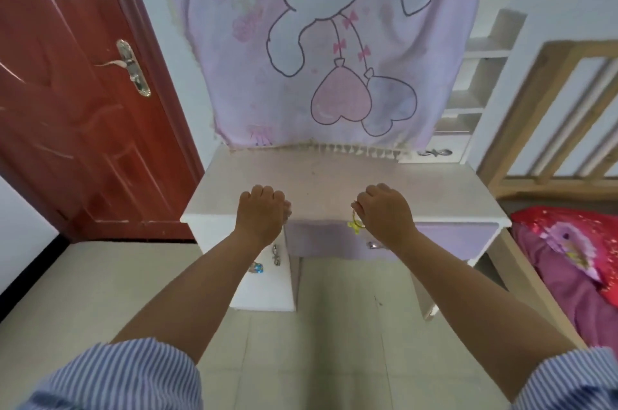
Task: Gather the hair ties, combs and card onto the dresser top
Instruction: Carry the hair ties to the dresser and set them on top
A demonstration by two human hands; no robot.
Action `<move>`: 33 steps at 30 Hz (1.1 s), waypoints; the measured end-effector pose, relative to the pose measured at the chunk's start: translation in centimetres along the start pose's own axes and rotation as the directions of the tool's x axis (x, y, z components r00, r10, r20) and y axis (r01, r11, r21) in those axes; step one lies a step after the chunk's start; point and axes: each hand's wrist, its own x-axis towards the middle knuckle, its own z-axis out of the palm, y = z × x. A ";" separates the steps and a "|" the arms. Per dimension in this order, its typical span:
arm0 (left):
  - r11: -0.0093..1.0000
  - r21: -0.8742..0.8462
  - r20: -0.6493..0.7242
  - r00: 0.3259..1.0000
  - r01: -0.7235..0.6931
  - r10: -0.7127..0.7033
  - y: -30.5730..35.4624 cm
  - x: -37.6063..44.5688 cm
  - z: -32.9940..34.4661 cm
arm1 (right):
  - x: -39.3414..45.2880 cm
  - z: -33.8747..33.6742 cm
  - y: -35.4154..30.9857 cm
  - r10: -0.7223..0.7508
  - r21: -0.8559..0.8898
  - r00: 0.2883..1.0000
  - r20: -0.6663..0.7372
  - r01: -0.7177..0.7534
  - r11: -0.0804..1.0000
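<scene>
- While both hands hover over the front edge of the tabletop (pixel 334 175), the head view shows the left hand (pixel 261 212) curled into a loose fist, knuckles up; whether it holds anything I cannot tell.
- From the same view, the right hand (pixel 384 215) is closed too, pinching a thin yellowish hair tie (pixel 355 221) that dangles from its fingers just over the front edge, a small yellow charm hanging at its low end.
- No combs or card show anywhere, and the tabletop's bare surface carries nothing I can make out.
- To do this step well, I judge the right hand should move further in over the tabletop before letting go, so the light, springy loop lands flat and does not slip off the front.
- The tabletop is pale, matte and smooth, with squared edges; below it sits a lilac drawer front (pixel 434 239) with a shiny metal handle.
- Behind hangs a soft lilac cloth (pixel 234 75) printed with a cartoon animal, its lower hem fringed and touching the back of the tabletop.
- A glossy reddish door (pixel 67 108) stands to the left.
</scene>
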 end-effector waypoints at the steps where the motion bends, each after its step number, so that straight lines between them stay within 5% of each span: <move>1: 1.000 0.003 0.011 1.000 0.007 -0.007 -0.5 1.8 1.7 | 1.5 1.6 0.7 0.012 0.005 1.000 0.011 -0.012 1.000; 7: 0.997 0.004 0.312 0.948 0.072 -0.070 -3.3 11.0 12.3 | 8.8 10.7 5.7 0.091 0.060 0.993 0.072 -0.095 0.994; 17: 0.987 0.082 0.445 0.881 0.138 -0.161 -7.9 23.5 23.8 | 23.1 27.3 9.9 -0.006 0.184 0.988 0.154 -0.023 0.983; 20: 0.992 0.055 0.366 0.922 0.116 -0.128 -8.9 25.7 26.7 | 25.7 31.0 10.3 -0.016 0.219 0.991 0.134 -0.014 0.976; 23: 0.995 0.035 0.427 0.899 0.092 -0.099 -8.8 25.3 29.9 | 25.1 34.2 9.0 0.010 0.238 0.979 0.206 -0.060 0.969; 27: 0.985 -0.018 0.652 0.749 0.174 -0.121 -7.7 22.3 33.1 | 21.7 35.9 6.1 0.080 0.311 0.904 0.419 -0.227 0.923; 33: 0.983 -0.118 0.581 0.813 0.139 -0.045 -7.7 19.6 31.8 | 18.0 34.2 4.3 0.263 0.265 0.872 0.413 -0.391 0.881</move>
